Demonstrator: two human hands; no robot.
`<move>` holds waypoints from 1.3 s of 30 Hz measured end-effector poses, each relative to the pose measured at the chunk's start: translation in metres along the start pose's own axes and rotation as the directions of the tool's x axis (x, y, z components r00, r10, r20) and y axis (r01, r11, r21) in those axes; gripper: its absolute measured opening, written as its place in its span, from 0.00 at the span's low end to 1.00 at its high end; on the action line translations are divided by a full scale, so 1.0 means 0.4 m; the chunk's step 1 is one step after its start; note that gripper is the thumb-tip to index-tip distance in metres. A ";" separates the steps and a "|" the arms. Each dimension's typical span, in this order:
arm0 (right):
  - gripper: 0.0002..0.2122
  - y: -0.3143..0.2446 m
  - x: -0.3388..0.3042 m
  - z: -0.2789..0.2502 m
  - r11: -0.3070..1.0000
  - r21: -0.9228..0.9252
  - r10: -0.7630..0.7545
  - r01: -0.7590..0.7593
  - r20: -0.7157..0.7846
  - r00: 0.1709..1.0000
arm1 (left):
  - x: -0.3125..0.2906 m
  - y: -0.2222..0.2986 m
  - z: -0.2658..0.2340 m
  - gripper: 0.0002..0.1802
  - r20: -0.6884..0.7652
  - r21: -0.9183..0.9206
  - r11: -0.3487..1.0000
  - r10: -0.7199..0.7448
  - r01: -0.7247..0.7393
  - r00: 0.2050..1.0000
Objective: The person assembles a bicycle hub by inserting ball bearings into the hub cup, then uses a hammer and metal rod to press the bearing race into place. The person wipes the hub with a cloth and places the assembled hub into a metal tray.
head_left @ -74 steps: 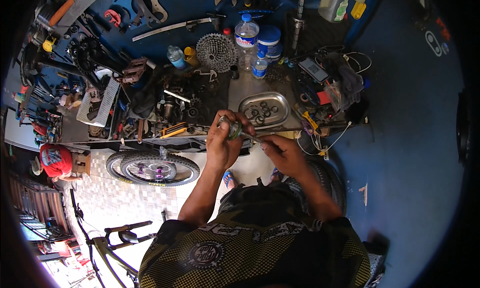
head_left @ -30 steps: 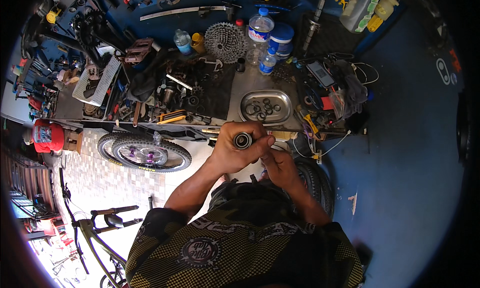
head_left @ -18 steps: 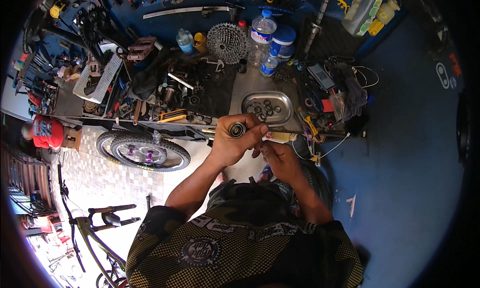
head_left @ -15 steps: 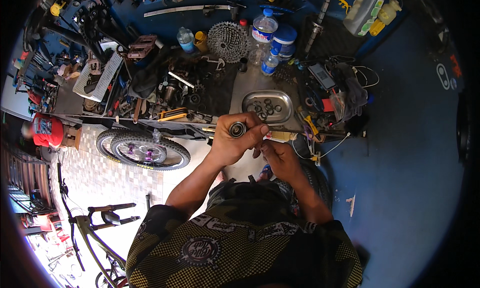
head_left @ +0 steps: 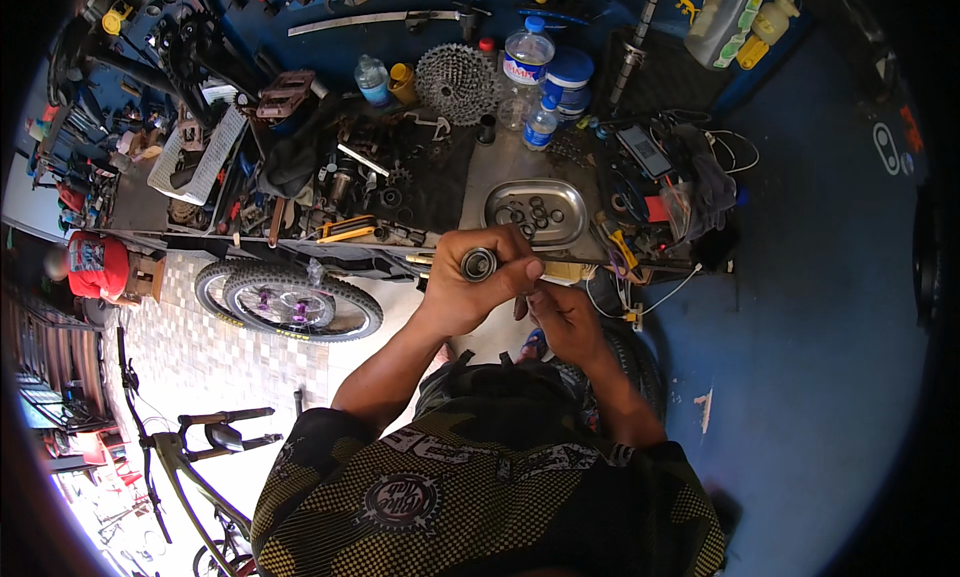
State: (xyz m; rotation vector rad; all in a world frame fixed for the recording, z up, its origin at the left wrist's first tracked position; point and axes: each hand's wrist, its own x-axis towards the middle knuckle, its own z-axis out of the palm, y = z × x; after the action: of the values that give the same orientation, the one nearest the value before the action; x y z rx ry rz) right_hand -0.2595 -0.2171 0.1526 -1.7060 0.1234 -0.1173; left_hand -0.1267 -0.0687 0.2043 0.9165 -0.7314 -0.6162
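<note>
While the left hand (head_left: 462,299) encircles a metal cylinder (head_left: 479,265), the right's (head_left: 573,327) grip is unclear.

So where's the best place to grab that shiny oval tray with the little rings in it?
Probably by the flared rim of the oval metal tray, coming from its left end, because a yellow-handled tool lies near the right end. Keep it level, as the small dark rings look loose inside.

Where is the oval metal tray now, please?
In the head view, the oval metal tray sits right of centre on the workbench, just beyond the left hand.
</note>
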 end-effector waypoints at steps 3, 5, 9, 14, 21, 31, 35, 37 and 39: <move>0.19 -0.008 0.001 -0.001 1.000 -0.014 0.000 0.000 -0.010 1.000 | 0.001 -0.005 0.003 0.15 0.009 0.026 1.000 0.000 0.000 1.000; 0.19 -0.013 0.002 -0.002 1.000 -0.024 0.001 -0.001 -0.014 1.000 | 0.000 -0.008 0.005 0.15 0.004 0.035 0.999 -0.004 0.004 1.000; 0.19 -0.013 0.001 0.000 1.000 -0.013 -0.014 0.013 -0.019 1.000 | -0.003 -0.010 0.009 0.14 -0.003 0.084 0.996 -0.016 0.017 1.000; 0.19 -0.019 0.012 -0.022 0.995 -0.098 -0.012 0.011 -0.012 1.000 | -0.001 -0.019 0.000 0.15 0.006 0.116 0.992 0.043 -0.044 0.999; 0.18 -0.020 0.043 -0.053 0.940 -0.338 0.022 -0.030 -0.030 0.999 | -0.009 -0.086 -0.043 0.08 -0.099 0.207 0.971 0.144 -0.121 0.985; 0.15 -0.169 0.121 -0.087 0.390 -0.911 0.015 0.131 0.149 0.989 | -0.060 -0.083 -0.155 0.36 0.202 0.804 0.585 -0.095 -0.109 0.975; 0.10 -0.180 0.147 -0.040 0.166 -0.917 -0.102 0.362 0.349 0.931 | -0.072 -0.110 -0.144 0.28 0.091 0.884 0.466 -0.233 0.029 0.968; 0.08 -0.191 0.165 -0.011 0.069 -0.891 -0.154 0.449 0.435 0.887 | -0.091 -0.150 -0.180 0.23 0.063 0.909 0.416 -0.133 -0.002 0.989; 0.07 -0.234 0.169 0.013 -0.002 -0.885 -0.101 0.465 0.463 0.881 | -0.099 -0.160 -0.198 0.23 -0.016 0.916 0.397 -0.097 0.053 0.995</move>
State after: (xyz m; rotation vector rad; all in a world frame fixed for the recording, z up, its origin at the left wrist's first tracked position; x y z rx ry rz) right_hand -0.1905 -0.2095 0.2449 -3.2119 -0.5508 -0.1031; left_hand -0.0995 -0.0319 0.1051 2.0097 -1.1017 -0.2447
